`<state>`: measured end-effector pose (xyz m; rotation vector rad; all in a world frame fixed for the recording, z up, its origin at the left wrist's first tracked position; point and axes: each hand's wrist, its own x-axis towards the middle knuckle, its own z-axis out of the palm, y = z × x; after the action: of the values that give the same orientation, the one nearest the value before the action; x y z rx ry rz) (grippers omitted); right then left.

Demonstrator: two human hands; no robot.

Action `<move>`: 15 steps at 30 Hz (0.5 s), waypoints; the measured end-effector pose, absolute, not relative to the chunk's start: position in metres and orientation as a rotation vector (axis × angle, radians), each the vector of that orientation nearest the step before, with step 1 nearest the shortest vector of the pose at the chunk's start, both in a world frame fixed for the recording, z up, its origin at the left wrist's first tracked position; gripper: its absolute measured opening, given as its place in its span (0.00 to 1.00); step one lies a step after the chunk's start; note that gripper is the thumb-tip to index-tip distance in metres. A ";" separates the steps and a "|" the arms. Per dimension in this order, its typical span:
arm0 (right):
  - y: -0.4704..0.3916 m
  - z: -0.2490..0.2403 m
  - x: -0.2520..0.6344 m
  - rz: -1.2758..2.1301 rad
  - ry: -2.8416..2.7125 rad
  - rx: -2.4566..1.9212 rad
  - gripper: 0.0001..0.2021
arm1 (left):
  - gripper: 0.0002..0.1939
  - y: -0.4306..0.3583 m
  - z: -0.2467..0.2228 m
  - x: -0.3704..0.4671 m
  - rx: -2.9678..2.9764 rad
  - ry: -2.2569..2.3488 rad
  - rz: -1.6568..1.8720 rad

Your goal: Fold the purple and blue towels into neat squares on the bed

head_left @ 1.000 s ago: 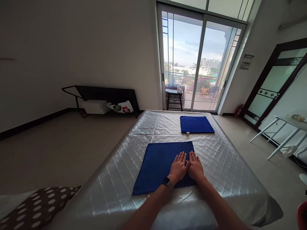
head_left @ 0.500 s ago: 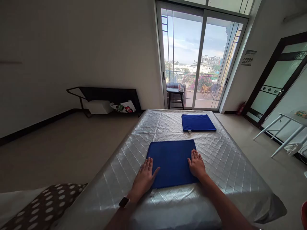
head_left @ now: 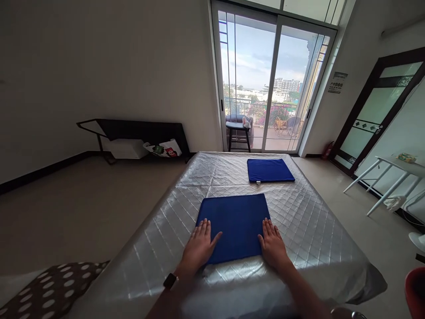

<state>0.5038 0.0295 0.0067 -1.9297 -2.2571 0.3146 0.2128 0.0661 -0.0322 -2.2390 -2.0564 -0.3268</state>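
A flat blue rectangle of folded cloth (head_left: 235, 228) lies in front of me on a silver quilted cover (head_left: 159, 248). My left hand (head_left: 199, 248) rests flat along its left edge, thumb spread out over the cloth. At the right edge, my right hand (head_left: 274, 243) lies palm down, fingers stretched forward. Neither hand grips anything. Farther back on the cover sits a second folded blue cloth (head_left: 270, 170), with a small white tag at its near edge. A watch (head_left: 170, 281) is on my left wrist.
Brown polka-dot fabric (head_left: 49, 290) lies at the lower left. A black folded frame (head_left: 142, 135) stands by the wall. Sliding glass doors (head_left: 245, 75) are beyond the cover. On the right are a white table (head_left: 398, 166) and a red object (head_left: 415, 292).
My right hand has slid back toward me along the cloth's right edge. The left hand stays nearly in place. The view has shifted slightly to the right.
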 end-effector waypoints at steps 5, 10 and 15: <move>0.031 0.010 0.502 0.330 -2.224 -1.946 0.31 | 0.36 0.058 -0.007 0.310 -2.575 -1.708 -0.454; 0.030 0.010 0.503 0.314 -2.265 -1.936 0.29 | 0.32 0.051 -0.011 0.359 -2.700 -1.501 -0.481; 0.029 0.012 0.501 0.346 -2.231 -1.952 0.30 | 0.34 0.048 -0.025 0.304 -2.575 -1.694 -0.406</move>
<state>0.5013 0.0294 0.0120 -1.9518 -2.2305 0.3456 0.3036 0.0485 -0.0250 -2.5752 -1.6941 -0.4061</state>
